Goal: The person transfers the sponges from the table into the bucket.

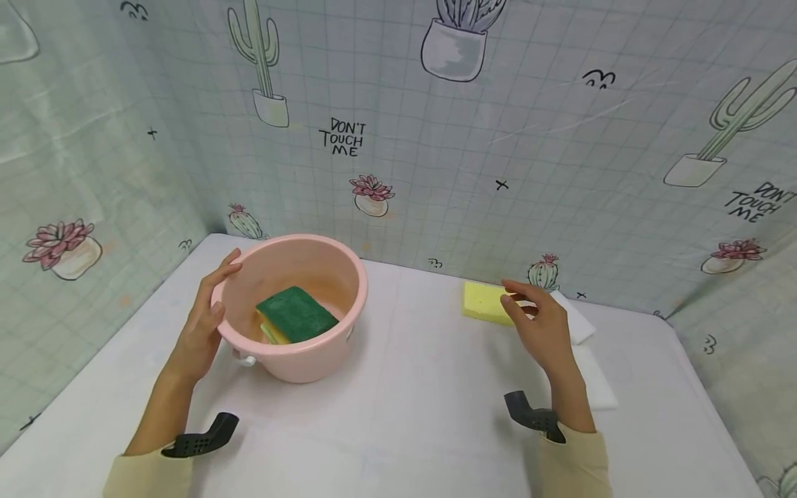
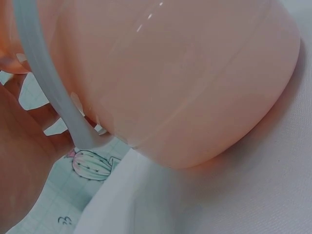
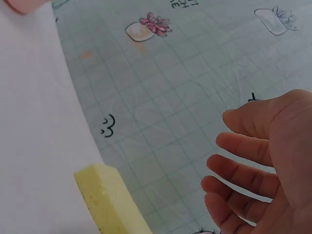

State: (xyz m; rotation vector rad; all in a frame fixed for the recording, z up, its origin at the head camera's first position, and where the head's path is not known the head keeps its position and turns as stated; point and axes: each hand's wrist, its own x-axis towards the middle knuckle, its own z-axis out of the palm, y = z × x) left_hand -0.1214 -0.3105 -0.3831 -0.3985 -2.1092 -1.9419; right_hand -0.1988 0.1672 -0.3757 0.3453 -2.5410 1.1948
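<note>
My left hand (image 1: 202, 332) holds a pink plastic bucket (image 1: 305, 366) by the left side of its rim. In the left wrist view, fingers pass behind the bucket's pale grey handle (image 2: 48, 83). A sponge with a dark green scouring side (image 1: 297, 315) lies inside the bucket, with yellow sponge (image 1: 272, 332) showing at its lower left. At the right, my right hand (image 1: 542, 328) hovers beside a yellow sponge block (image 1: 482, 302), its fingers loosely bent and holding nothing. The right wrist view shows a gap between those fingers and the yellow sponge (image 3: 109, 195).
Two white flat pieces (image 1: 594, 380) lie on the white tabletop (image 1: 398, 415), partly hidden by my right hand and wrist. A cactus-print cloth (image 1: 423, 138) stands behind the table and along both sides. Black camera mounts (image 1: 205, 439) sit on both wrists.
</note>
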